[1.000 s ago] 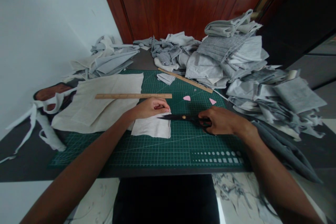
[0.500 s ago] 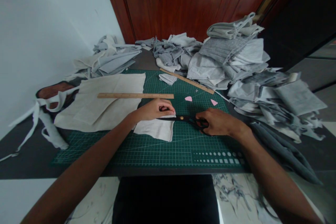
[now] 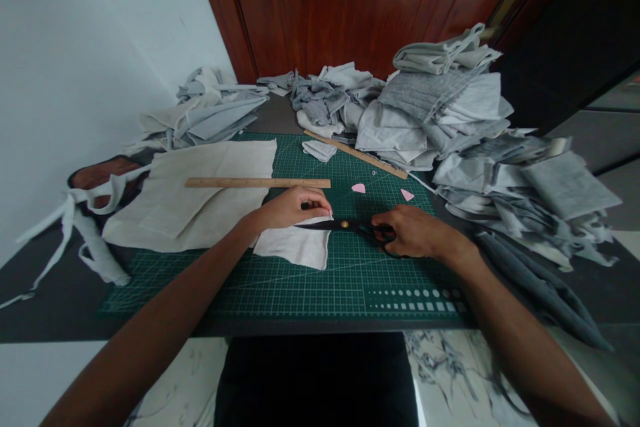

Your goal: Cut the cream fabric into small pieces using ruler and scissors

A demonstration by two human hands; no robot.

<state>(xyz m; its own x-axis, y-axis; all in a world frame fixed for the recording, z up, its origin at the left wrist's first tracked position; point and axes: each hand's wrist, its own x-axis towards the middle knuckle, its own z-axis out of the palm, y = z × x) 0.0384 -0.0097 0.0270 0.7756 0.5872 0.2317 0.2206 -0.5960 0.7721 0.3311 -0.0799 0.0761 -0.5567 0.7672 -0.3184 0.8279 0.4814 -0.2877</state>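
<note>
A small piece of off-white cloth lies on the green cutting mat in front of me. My left hand pinches the upper edge of this cloth near its right corner. Black scissors are gripped by their handles in my right hand, blades pointing left. The blades lie across the cloth just below my left fingertips, and part of them is hidden by cloth. Behind my left hand, a wooden ruler rests on a larger off-white cloth.
Two pink chalk-like pieces, one a rounded pink piece, lie beyond the scissors. A second wooden ruler slants near a folded scrap. Heaped grey fabric fills the back right, more fabric the back left. Scraps litter the floor.
Hardly anything differs. The left fingers and the cloth edge have shifted very slightly; the scissors stay across the cloth in my right hand.
</note>
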